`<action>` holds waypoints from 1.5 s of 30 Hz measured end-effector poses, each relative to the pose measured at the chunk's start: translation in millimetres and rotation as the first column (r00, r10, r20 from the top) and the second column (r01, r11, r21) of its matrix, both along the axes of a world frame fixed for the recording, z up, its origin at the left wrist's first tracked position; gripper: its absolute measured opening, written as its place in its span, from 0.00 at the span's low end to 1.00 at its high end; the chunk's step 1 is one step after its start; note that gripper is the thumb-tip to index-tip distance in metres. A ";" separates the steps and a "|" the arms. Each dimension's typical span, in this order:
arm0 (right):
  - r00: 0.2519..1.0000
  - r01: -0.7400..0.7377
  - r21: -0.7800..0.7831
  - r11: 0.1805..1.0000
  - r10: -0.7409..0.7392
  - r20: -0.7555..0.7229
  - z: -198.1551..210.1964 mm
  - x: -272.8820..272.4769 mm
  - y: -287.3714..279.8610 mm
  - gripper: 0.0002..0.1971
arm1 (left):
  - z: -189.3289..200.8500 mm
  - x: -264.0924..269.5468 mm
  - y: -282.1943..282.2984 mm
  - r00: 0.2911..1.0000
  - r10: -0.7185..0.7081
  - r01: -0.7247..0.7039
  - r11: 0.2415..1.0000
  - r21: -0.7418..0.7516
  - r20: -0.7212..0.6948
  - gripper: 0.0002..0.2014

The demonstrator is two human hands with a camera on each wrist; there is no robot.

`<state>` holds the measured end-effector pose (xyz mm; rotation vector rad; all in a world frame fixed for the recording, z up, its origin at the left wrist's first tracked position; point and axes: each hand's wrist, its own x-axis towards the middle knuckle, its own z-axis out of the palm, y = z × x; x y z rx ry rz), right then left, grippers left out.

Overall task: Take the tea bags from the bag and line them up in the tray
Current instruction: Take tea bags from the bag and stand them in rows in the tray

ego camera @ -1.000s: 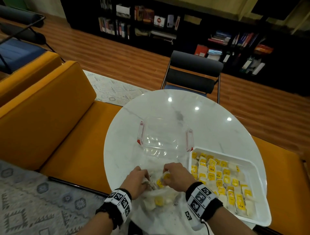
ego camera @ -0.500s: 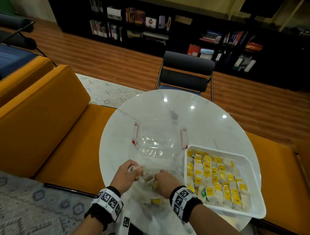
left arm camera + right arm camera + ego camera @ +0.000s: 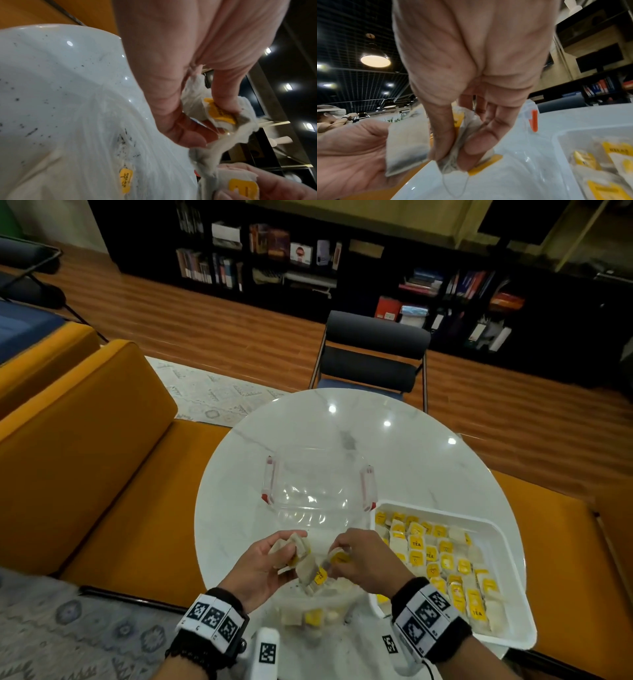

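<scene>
White marble counter [image 3: 404, 460], round, filling the middle of the head view. At lower centre, left hand [image 3: 263, 566] palm up, fingers curled round a bunch of tea bags [image 3: 291, 546]; in the left wrist view, same hand [image 3: 171, 81] pinching crumpled paper pouches with a yellow tag [image 3: 221, 115]. Right hand [image 3: 363, 559] just beside it, thumb and fingers pinching 1 tea bag [image 3: 337, 558] by its pouch; in the right wrist view, this hand [image 3: 467, 67] gripping the pouch [image 3: 452, 152], a loop of string hanging beneath. Between the 2 hands, more pouches dangling, touching each other.

Clear plastic bag [image 3: 318, 614] flat on the counter beneath the hands, at the bottom centre, a few tea bags visible inside through the film. White tray [image 3: 513, 628] at lower right, just beside the right hand, holding rows of tea bags with yellow tags up. Clear container [image 3: 315, 494] with red clips above the hands, touching the tray's upper left corner. Dark chair [image 3: 373, 354] beyond the counter's far edge, orange sofa [image 3: 85, 440] at left.
</scene>
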<state>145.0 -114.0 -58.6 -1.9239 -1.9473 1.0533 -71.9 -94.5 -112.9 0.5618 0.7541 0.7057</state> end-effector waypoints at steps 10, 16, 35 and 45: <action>0.923 0.182 -0.058 0.982 -0.191 -0.335 7.9 6.0 -10.7 0.08 | 17.6 10.6 1.1 0.993 0.088 -0.072 0.982 -0.174 0.085 0.18; 0.991 0.130 0.040 0.991 -0.128 -0.047 -3.6 -14.2 -13.3 0.26 | 13.3 21.3 -3.6 0.993 0.100 -0.110 0.982 -0.154 -0.067 0.16; 0.992 0.026 0.182 0.983 -0.003 -0.123 33.2 -19.3 -2.7 0.13 | 15.5 27.9 -4.6 0.968 0.240 -0.250 0.875 -0.415 -0.077 0.11; 0.948 0.038 0.055 0.998 -0.019 -0.319 82.1 -22.4 -2.6 0.11 | 18.8 42.8 -6.4 0.994 0.091 -0.104 0.932 -0.347 -0.053 0.14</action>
